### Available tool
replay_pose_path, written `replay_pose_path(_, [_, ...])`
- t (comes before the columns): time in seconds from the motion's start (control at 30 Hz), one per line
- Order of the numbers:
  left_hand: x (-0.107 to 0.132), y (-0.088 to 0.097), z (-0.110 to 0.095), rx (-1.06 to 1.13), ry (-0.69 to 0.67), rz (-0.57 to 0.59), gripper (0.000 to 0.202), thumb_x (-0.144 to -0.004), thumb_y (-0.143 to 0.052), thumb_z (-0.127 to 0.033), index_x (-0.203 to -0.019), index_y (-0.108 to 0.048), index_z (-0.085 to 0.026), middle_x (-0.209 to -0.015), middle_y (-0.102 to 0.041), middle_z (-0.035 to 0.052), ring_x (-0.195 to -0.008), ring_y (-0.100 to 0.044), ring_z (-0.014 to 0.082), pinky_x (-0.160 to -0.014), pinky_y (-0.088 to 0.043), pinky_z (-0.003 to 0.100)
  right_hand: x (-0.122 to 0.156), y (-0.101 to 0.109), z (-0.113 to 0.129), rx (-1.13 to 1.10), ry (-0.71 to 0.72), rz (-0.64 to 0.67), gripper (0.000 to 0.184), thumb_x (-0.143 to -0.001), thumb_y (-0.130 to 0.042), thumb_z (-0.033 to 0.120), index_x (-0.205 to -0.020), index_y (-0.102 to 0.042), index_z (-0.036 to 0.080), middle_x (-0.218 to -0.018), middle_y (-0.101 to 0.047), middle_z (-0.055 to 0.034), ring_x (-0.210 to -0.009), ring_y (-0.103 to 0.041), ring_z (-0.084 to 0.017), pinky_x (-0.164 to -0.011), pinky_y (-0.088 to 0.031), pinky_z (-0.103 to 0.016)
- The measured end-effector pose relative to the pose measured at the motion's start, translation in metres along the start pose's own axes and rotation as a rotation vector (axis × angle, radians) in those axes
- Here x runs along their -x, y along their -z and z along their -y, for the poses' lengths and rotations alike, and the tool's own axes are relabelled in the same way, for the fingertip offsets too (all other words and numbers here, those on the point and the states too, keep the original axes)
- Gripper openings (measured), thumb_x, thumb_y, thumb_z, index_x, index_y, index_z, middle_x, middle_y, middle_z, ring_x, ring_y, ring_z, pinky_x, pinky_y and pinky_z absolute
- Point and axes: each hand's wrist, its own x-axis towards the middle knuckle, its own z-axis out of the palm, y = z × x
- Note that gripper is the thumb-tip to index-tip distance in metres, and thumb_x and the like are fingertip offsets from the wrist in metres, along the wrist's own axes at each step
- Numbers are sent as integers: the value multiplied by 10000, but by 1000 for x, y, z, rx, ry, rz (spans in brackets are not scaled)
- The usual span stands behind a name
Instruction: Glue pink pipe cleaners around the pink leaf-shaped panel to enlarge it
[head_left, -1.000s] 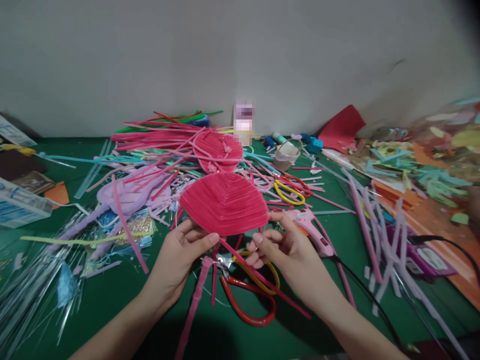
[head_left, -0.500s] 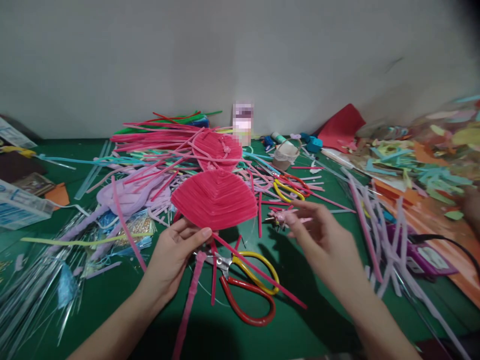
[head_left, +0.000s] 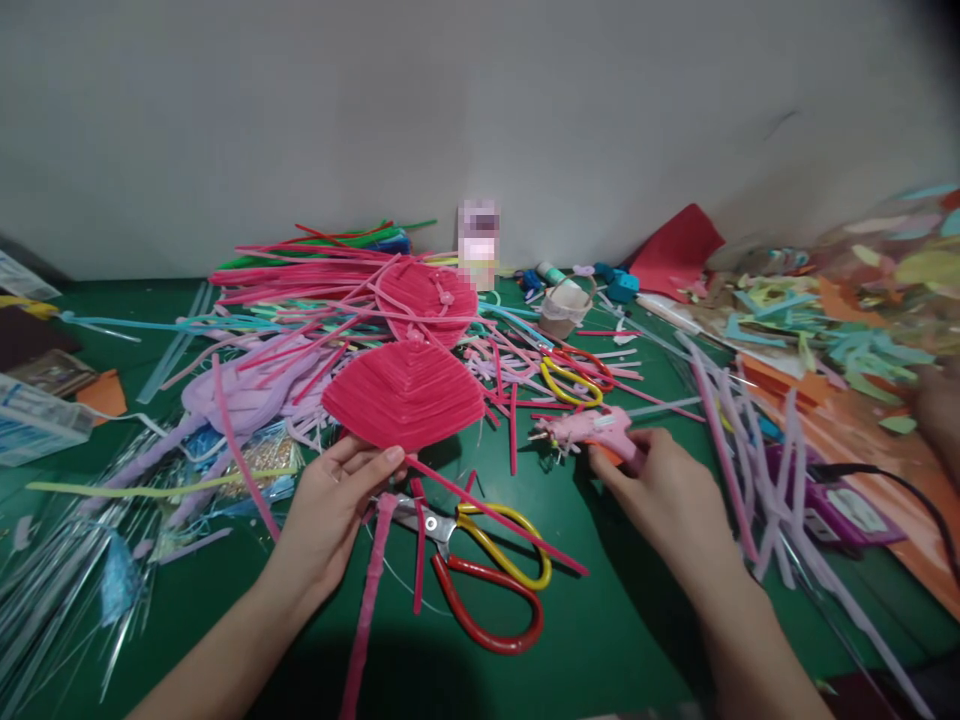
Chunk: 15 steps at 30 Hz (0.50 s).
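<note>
Between the thumb and fingers of my left hand (head_left: 337, 500) is a deep-pink fan-shaped piece (head_left: 405, 395) made of pipe cleaners laid side by side. One loose pink pipe cleaner (head_left: 510, 522) trails from it to the lower right. My right hand (head_left: 667, 490) is closed round the handle of a pink glue gun (head_left: 589, 428), whose nozzle points left towards the fan. Below the fan lie open scissors (head_left: 487, 590) with one red and one yellow handle, their blades partly hidden. A pink wrapped stem (head_left: 367, 610) runs beside my left wrist.
A round pink pipe-cleaner piece (head_left: 427, 295) lies behind the fan, among many loose pipe cleaners. Further back are a second pair of scissors (head_left: 574, 380) and a small basket (head_left: 564, 305). Lilac stems (head_left: 776, 490) and a purple box with a black cable (head_left: 855, 505) lie right.
My right hand has closed on the glue gun's handle, and more of the gun shows now. My left hand and the fan have shifted slightly left.
</note>
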Motion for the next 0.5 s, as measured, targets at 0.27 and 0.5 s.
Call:
replay_pose_path(0.27, [1,-1,0,19,23,10,229,-663,-822,-222,-868,-730,-181,-771,-737,6,-705,-664,125,-697,-528,211,18,16,37,-411,-46,-356,432,-631,-702,499,-848,-444,229,-731,-557,2,-517,-524,-149,-482,-407,-259])
replay_pose_path(0.5, [2,0,1,10,32,21,248,-672,-818,-208,-893,-714,-168,-765,-737,-2,-666,-654,98,-657,-516,183,21,2,41,-439,91,-408,382,-681,-697,450,-847,-437,223,-820,-601,-33,-576,-553,-145,-513,-437,-254])
